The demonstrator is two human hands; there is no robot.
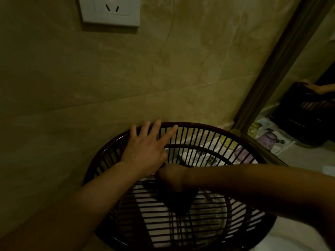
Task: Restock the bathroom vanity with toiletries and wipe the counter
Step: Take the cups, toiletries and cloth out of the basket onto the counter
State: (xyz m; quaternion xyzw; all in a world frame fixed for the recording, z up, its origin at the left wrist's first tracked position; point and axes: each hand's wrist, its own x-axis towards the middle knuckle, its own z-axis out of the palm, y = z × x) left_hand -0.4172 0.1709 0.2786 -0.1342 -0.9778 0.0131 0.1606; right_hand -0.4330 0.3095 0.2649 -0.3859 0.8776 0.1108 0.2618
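Dark red slatted plastic basket (190,178) is tilted up against the beige tiled wall (90,78) beside the framed mirror (282,57). Left hand (145,151) lies on its rim, grip released, fingers spread. Right hand (172,180) reaches inside; whether its grip is clenched cannot be told.

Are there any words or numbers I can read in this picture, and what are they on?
No readable text anywhere.
Wall socket: plain white, no writing visible.
Dark basket: no label visible.
Purple cup and the white box behind the bars: any print is too dark and blurred to read.
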